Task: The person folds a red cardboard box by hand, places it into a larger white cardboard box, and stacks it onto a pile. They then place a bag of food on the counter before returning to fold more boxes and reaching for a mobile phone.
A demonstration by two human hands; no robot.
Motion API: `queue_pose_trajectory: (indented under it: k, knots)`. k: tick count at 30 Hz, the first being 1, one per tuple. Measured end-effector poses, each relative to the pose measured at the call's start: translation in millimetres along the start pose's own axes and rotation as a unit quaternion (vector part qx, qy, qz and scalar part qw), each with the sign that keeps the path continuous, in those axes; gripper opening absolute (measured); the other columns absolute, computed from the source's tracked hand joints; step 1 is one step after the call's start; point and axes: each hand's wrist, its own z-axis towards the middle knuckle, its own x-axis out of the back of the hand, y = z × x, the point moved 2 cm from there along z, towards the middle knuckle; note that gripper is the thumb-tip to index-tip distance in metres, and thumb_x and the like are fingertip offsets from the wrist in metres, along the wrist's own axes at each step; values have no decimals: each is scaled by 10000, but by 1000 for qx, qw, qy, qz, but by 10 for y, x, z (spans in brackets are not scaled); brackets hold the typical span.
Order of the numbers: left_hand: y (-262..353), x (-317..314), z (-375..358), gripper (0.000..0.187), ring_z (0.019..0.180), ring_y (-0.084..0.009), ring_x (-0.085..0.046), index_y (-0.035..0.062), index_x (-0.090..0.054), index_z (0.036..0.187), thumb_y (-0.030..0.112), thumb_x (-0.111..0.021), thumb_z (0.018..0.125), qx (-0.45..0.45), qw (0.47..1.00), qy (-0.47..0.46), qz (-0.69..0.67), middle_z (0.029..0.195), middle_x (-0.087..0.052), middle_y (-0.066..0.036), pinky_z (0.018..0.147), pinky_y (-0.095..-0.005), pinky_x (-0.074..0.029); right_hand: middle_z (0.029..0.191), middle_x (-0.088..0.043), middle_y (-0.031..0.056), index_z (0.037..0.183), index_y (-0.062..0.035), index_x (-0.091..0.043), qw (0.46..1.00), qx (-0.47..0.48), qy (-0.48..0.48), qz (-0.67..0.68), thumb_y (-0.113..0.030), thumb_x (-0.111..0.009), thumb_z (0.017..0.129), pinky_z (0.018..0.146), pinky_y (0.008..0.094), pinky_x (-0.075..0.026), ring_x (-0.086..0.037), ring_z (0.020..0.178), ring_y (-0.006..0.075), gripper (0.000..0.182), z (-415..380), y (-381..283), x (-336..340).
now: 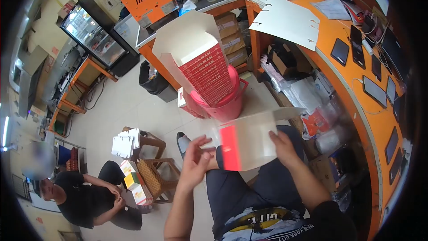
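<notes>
A partly folded cardboard box, white inside with a red side panel, is over my lap. My right hand grips its right edge, thumb on the inner face. Just left of the red panel, my left hand is open with its fingers apart, seemingly not touching the box. Ahead stands a tall stack of nested red-and-white boxes, the top one with its lid up. The stack rests on a pink bucket.
At the left, a seated person is beside a wicker stool bearing printed boxes. White folded pieces lie on another stool. White card sheets and several phones lie on the orange counter at right.
</notes>
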Motion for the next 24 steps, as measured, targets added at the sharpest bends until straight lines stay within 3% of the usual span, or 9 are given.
queue_pose_trajectory:
  k: [3, 5, 8, 10, 15, 18, 20, 22, 24]
  knots:
    - [46, 367, 439, 516, 1098, -239, -634, 12, -424, 1427, 268, -605, 1017, -17, 995, 67, 77, 1328, -558, -155, 874, -353, -538, 1102, -701, 73, 1236, 25, -625, 999, 33, 15, 3, -246, -503, 1066, 887, 286, -514, -658, 1006, 142, 342, -71, -159, 227]
    - [79, 647, 881, 555, 1079, -244, -643, 5, -428, 1419, 326, -616, 1007, 0, 982, 142, 121, 1294, -580, -163, 854, -366, -545, 1110, -695, 81, 1239, 19, -615, 998, 59, -19, -30, -255, -540, 1047, 859, 308, -536, -660, 999, 142, 342, 72, 146, 505]
    - [-25, 1072, 1522, 574, 1068, -242, -643, -2, -447, 1392, 353, -647, 987, -5, 962, 226, 154, 1270, -589, -174, 838, -358, -546, 1213, -640, 170, 1338, -3, -524, 963, -47, -89, 248, -310, -603, 1007, 866, 394, -563, -667, 1038, 249, 459, 205, 657, 746]
    - [-115, 1273, 1987, 644, 1076, -248, -626, -7, -453, 1372, 426, -681, 953, -1, 952, 255, 167, 1251, -590, -182, 856, -380, -540, 1338, -576, 242, 1433, -5, -445, 888, -110, -186, 406, -379, -577, 1013, 973, 466, -534, -639, 1147, 349, 578, 18, 452, 709]
    - [-319, 1646, 3082, 776, 1161, -228, -559, -28, -444, 1368, 475, -773, 876, -58, 916, 334, 212, 1294, -546, -190, 923, -364, -502, 1414, -493, 284, 1481, -1, -382, 878, -86, -221, 416, -444, -528, 1018, 1044, 516, -466, -559, 1238, 420, 657, -34, 224, 799]
    - [-303, 1704, 3481, 798, 1165, -241, -576, -45, -432, 1378, 468, -778, 875, -56, 953, 280, 105, 1321, -555, -188, 938, -354, -498, 1460, -444, 309, 1509, 1, -344, 890, -62, -231, 389, -484, -499, 1021, 1087, 547, -425, -511, 1293, 462, 705, -5, 104, 901]
    - [-475, 1709, 3604, 605, 1049, -202, -642, -52, -565, 1267, 419, -733, 927, -70, 963, 253, 55, 1164, -669, -153, 873, -309, -513, 1490, -411, 325, 1528, 3, -319, 889, -50, -255, 378, -510, -479, 1023, 1115, 567, -398, -479, 1329, 490, 737, 72, 118, 964]
    - [-627, 1621, 3574, 440, 1010, -162, -647, -41, -624, 1190, 332, -696, 969, -131, 956, 250, 82, 1115, -698, -130, 849, -291, -511, 1540, -312, 347, 1560, -1, -252, 867, -36, -331, 371, -546, -420, 1028, 1161, 599, -306, -375, 1396, 514, 780, 310, 244, 1110]
    - [-672, 1565, 3497, 365, 992, -151, -645, -42, -634, 1175, 269, -671, 988, -140, 963, 230, 25, 1103, -707, -109, 855, -287, -507, 1537, -305, 363, 1563, 0, -249, 876, -3, -325, 355, -566, -389, 1030, 1170, 608, -290, -364, 1404, 518, 790, 350, 189, 1082]
